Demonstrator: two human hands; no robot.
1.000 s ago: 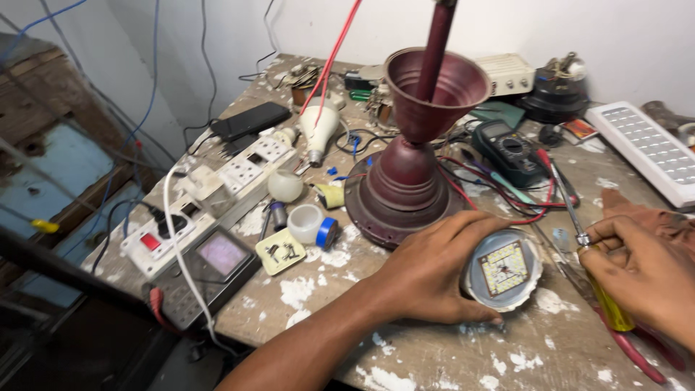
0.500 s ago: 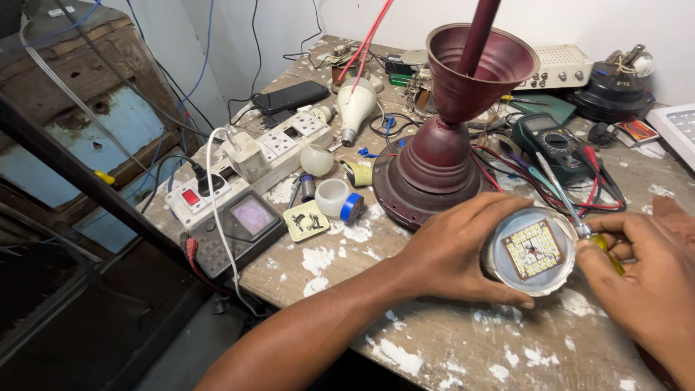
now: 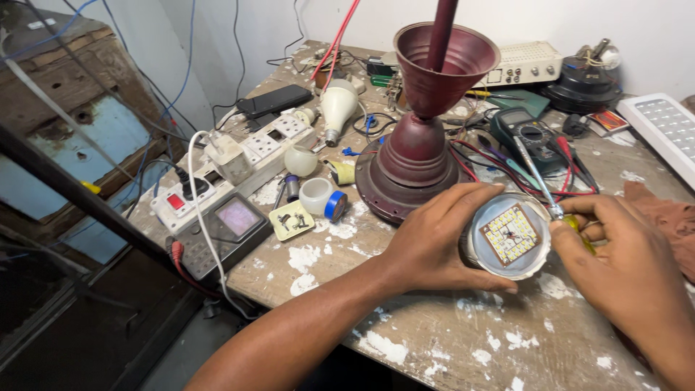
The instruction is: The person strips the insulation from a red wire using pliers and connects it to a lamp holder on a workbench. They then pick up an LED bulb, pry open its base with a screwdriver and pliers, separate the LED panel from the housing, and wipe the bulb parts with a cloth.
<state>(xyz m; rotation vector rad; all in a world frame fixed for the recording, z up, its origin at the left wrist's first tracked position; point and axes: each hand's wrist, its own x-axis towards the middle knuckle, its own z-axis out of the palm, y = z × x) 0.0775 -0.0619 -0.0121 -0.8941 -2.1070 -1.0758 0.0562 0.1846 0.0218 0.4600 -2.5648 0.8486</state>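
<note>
White bulb shell (image 3: 509, 237) holds a square LED board; your left hand (image 3: 434, 242) wraps it, right hand (image 3: 622, 268) pinches a screwdriver (image 3: 539, 181). Table edge (image 3: 434, 362) lies near.

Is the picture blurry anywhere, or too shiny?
Head view: sharp on the left hand and the open bulb; soft even light, faint shadows on the table; no strong glare; the right hand is cut off at the edge; straight lines bend slightly near corners.
</note>
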